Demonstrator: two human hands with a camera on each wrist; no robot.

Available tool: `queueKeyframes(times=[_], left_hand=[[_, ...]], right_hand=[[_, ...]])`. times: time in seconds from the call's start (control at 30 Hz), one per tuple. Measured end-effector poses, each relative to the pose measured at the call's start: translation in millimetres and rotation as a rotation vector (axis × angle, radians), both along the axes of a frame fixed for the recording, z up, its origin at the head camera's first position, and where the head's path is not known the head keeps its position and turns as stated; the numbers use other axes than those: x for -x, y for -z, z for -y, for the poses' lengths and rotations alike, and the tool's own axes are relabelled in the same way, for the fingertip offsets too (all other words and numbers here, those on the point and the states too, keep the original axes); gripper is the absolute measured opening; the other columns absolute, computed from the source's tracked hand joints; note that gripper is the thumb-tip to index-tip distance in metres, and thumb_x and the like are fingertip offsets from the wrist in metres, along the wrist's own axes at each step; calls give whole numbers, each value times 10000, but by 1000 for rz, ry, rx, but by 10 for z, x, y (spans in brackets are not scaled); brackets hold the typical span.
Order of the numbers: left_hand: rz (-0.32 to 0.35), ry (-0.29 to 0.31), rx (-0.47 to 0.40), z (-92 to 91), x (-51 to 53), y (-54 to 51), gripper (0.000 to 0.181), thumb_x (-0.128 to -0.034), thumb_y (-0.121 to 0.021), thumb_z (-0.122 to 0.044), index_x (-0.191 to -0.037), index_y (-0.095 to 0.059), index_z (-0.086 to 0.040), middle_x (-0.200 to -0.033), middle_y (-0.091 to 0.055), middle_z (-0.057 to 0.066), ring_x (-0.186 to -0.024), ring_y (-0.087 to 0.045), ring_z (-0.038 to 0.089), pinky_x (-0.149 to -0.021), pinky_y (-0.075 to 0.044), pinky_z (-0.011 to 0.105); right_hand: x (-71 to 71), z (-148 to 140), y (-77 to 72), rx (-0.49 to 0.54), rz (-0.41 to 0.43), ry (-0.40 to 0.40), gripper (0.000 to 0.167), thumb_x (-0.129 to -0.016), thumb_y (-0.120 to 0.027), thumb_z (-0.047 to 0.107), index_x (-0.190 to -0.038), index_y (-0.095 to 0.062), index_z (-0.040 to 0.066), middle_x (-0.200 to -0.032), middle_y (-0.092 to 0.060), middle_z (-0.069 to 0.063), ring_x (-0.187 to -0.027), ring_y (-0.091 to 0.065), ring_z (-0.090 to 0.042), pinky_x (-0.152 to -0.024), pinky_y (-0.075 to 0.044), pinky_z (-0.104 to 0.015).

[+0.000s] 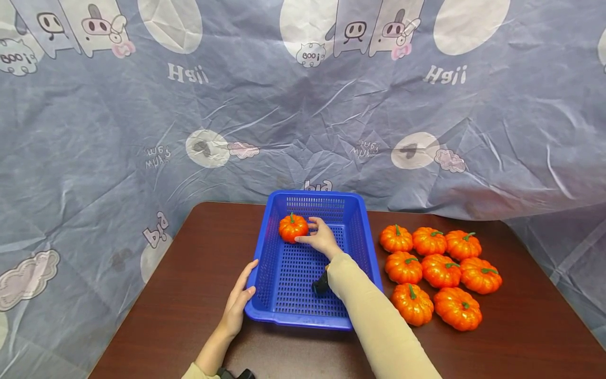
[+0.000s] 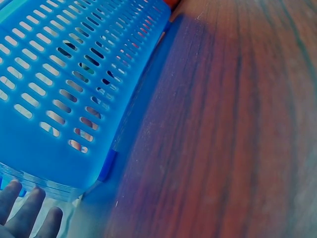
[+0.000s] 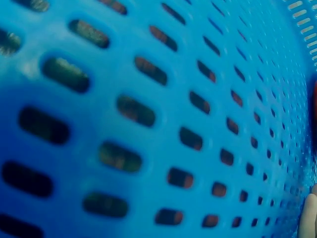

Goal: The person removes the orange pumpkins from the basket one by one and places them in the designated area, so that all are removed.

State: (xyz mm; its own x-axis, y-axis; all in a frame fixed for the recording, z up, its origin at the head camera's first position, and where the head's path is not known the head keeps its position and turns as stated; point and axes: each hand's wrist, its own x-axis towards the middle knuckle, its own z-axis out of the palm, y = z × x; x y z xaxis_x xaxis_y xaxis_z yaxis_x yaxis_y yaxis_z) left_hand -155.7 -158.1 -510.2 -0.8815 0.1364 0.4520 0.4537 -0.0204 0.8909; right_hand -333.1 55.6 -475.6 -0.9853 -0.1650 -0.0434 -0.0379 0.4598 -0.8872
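Observation:
An orange pumpkin (image 1: 293, 228) with a green stem sits at the far left inside a blue plastic basket (image 1: 312, 320). My right hand (image 1: 323, 239) reaches into the basket beside this pumpkin. Its thumb tip overlaps the pumpkin's near side, and the other fingertips are at its right edge. At the basket's left side, my left hand (image 1: 235, 307) rests against the rim with fingers extended. In the left wrist view, the fingers (image 2: 30, 210) lie by the slotted wall. The right wrist view shows mostly basket slots, with a fingertip (image 3: 309, 215) at the lower right.
Several more pumpkins (image 1: 441, 270) stand in rough rows on the brown table (image 1: 199, 247), right of the basket. A grey patterned cloth (image 1: 265, 116) hangs behind the table. Black devices are strapped at both wrists.

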Motion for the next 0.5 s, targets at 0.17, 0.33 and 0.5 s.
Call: queueKeyframes(times=[0.17,0.33,0.5], left_hand=[[6,9,-12,0,1,-5,544,-916,-335,-52,-1455,-270,-19,-1419,-334,256,-1188,-432,287,-936,-393,284],[9,7,-10,0,-4,-4,545,-916,-339,-49,-1456,-270,-19,-1429,-322,254,-1192,-429,282,-939,-390,276],[3,5,-7,-2,-10,-11,541,-918,-338,-50,-1454,-272,-16,-1420,-331,256,-1190,-433,279,-942,-388,275]], right_hand=[[-6,-15,-14,-34,-3,-3,673,-721,-806,236,-1295,-523,28,-1214,-587,-140,-1013,-591,-283,-876,-460,-409],[-13,-30,-10,-73,-18,3,634,-710,-815,275,-1244,-561,45,-1165,-605,-108,-1029,-571,-271,-895,-444,-405],[-21,-52,-24,-83,-27,5,617,-716,-808,303,-1232,-574,58,-1151,-612,-97,-1068,-557,-273,-905,-439,-417]])
